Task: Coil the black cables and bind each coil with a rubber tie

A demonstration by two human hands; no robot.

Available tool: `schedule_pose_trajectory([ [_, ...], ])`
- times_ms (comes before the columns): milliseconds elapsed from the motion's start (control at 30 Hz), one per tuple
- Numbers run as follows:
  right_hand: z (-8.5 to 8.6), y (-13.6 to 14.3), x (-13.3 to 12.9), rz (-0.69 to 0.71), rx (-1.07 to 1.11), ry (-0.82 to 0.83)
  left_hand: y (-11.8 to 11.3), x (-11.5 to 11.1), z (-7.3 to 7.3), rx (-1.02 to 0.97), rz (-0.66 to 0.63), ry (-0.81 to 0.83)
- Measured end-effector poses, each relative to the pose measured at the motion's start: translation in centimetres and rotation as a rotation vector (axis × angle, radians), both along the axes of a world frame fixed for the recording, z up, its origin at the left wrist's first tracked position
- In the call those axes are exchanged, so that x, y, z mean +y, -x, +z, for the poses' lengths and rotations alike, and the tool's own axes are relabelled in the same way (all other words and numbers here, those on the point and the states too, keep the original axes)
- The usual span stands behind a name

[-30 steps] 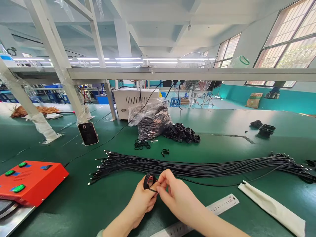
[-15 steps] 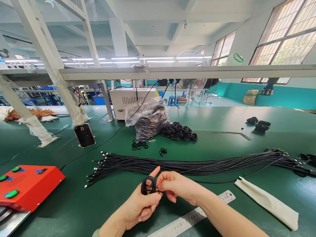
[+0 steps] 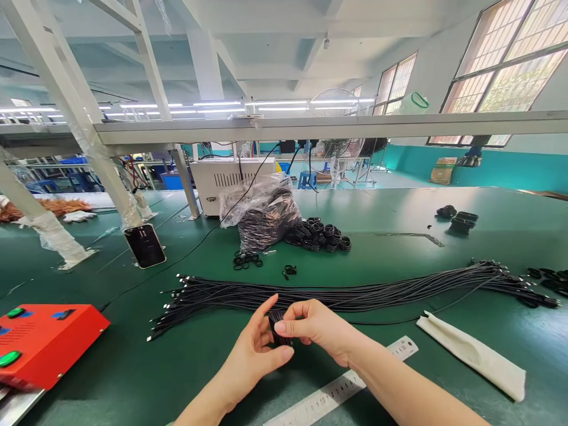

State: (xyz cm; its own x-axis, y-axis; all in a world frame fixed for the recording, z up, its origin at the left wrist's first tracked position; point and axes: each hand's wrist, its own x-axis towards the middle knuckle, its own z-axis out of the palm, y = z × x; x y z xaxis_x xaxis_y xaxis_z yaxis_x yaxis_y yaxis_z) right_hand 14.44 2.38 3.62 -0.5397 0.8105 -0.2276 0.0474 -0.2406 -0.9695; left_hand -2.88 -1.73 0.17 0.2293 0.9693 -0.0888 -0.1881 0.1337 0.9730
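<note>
Above the near edge of the green desk (image 3: 133,367), the left hand (image 3: 255,358) and right hand (image 3: 317,328) meet over a small black cable coil (image 3: 278,328). Both hands' fingers are closed on it, pinching it from either side. Just beyond lies a long bundle of black cables (image 3: 355,293); a steel ruler (image 3: 341,387) lies beneath the right forearm.

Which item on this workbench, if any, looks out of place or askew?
Only small things: a phone stands tilted against the frame post, and loose black rings lie scattered apart from the ring pile. Nothing looks spilled or damaged.
</note>
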Motion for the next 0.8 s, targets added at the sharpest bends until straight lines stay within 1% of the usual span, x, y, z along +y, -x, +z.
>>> schedule_pose_trajectory([
  [33,-0.1,0.0,0.1,-0.022,-0.020,-0.006,-0.1,0.1,-0.3,0.038,0.028,-0.051],
  [100,-0.3,0.0,0.2,-0.044,-0.038,-0.016,-0.2,0.3,-0.8,0.091,0.036,-0.115],
  [200,-0.3,0.0,0.2,-0.049,-0.057,-0.022,-0.3,0.3,-1.1,0.133,0.041,-0.139],
  [333,0.0,0.0,0.1,-0.065,-0.038,-0.041,-0.3,0.1,-0.4,0.129,0.048,-0.122],
  [433,0.1,-0.1,0.2,-0.072,0.002,-0.050,-0.2,-0.2,0.5,0.081,0.001,-0.095],
  [500,-0.1,0.1,0.1,-0.080,0.028,-0.050,-0.2,-0.2,0.8,0.059,-0.021,-0.093],
  [567,-0.4,0.3,0.0,-0.100,0.050,-0.044,-0.1,-0.2,0.8,0.049,-0.019,-0.106],
  [667,-0.9,0.7,-0.2,-0.129,0.057,-0.046,-0.1,0.1,0.2,0.062,0.005,-0.113],
  [800,-0.8,0.8,-0.3,-0.128,0.031,-0.077,0.0,0.4,-0.2,0.080,0.004,-0.103],
])
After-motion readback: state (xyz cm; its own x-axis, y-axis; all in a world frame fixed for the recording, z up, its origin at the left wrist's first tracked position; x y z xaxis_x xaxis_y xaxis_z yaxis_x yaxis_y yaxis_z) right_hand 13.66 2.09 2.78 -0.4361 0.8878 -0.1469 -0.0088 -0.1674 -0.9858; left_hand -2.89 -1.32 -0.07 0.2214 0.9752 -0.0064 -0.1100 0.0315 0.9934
